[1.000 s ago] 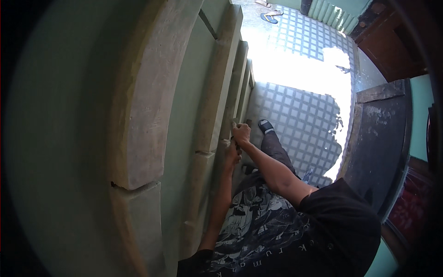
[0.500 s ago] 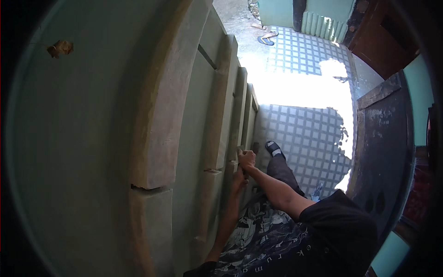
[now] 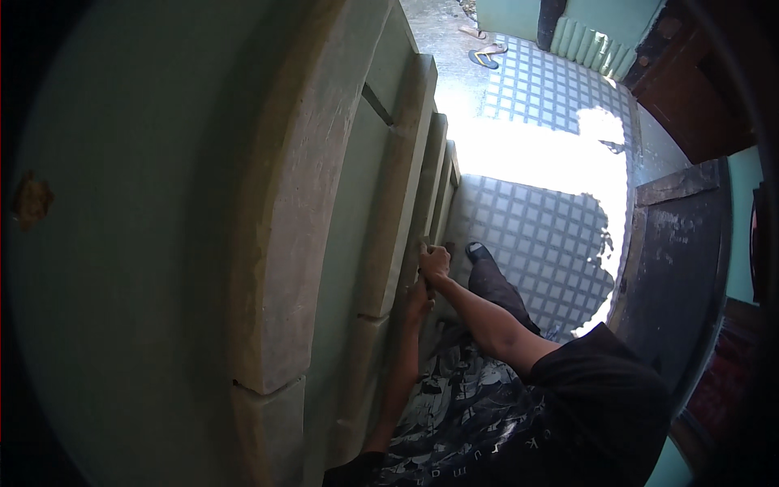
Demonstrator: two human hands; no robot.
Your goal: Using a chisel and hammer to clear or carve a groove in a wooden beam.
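A pale greenish wooden panel unit (image 3: 345, 203) with several thick horizontal ledges runs along my left. My right hand (image 3: 436, 262) is closed against the edge of one of the lower ledges (image 3: 432, 174). A small pale piece (image 3: 423, 242) shows just beyond its fingers; its kind is too small to tell. Right below it, nearer to me, my left hand (image 3: 420, 299) is also closed against the same ledge, its fingers curled. What the left fingers hold, if anything, is hidden. Both hands are close together.
The thickest ledge (image 3: 304, 211) juts out nearest the camera, with a crack across it. Patterned tiles (image 3: 535, 235) cover the floor, where my foot (image 3: 477, 252) stands. A dark door panel (image 3: 677, 252) is at the right. Sandals (image 3: 487, 57) lie beyond the sunlit patch.
Both closed hands have moved slightly farther away along the ledge, still side by side. The view has shifted, so the near ledge's crack sits lower and the sandals farther right.
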